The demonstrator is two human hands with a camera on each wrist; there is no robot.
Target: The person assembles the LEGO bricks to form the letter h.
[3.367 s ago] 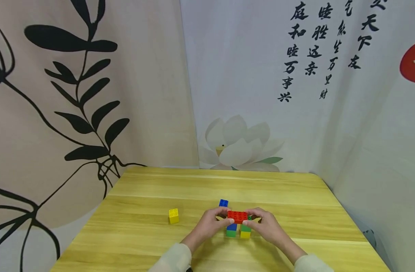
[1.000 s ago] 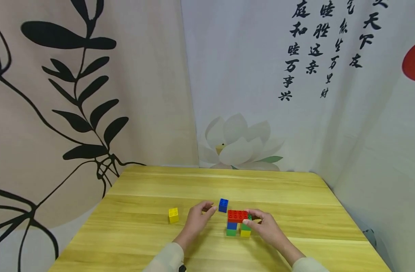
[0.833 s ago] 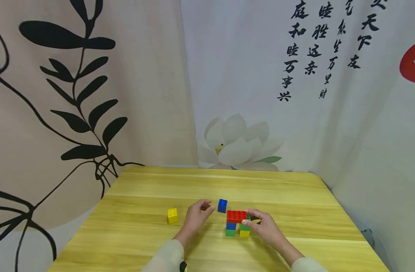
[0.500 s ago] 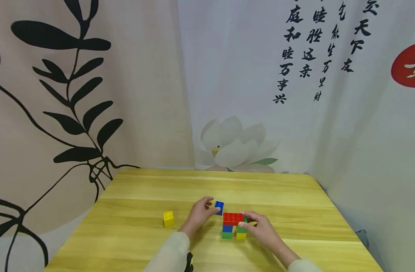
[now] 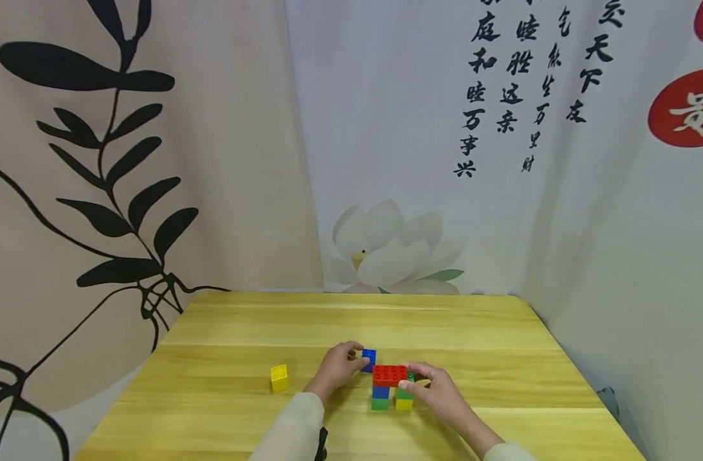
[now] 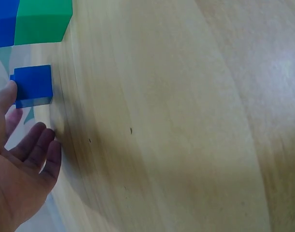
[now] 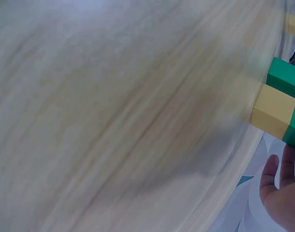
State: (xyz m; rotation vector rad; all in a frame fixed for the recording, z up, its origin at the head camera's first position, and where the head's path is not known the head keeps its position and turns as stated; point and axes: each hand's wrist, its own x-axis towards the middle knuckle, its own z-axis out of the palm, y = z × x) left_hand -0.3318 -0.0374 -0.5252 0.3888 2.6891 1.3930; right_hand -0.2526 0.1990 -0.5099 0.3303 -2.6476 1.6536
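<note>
My left hand point(image 5: 337, 368) pinches a single blue block point(image 5: 369, 360) between thumb and index finger, just behind the small toy-brick structure. In the left wrist view, the thumb overlaps the edge of that blue block point(image 6: 34, 84) while the other fingers curve loosely below. At the structure's right end, my right hand point(image 5: 440, 390) grips the long red brick point(image 5: 389, 375) with thumb in front and fingers behind. That brick bridges two short columns: blue over green point(image 5: 380, 404) on the left, green over yellow point(image 5: 404, 404) on the right.
A lone yellow block point(image 5: 279, 378) stands on the wooden table point(image 5: 225, 410), left of the left hand. Behind the table's far edge hangs a printed curtain point(image 5: 253, 160) with leaves, a lotus and characters.
Earlier both hands held the red brick. My left hand then let go, moved off to the left and came in to take hold of the blue block. The right hand stayed at the structure.
</note>
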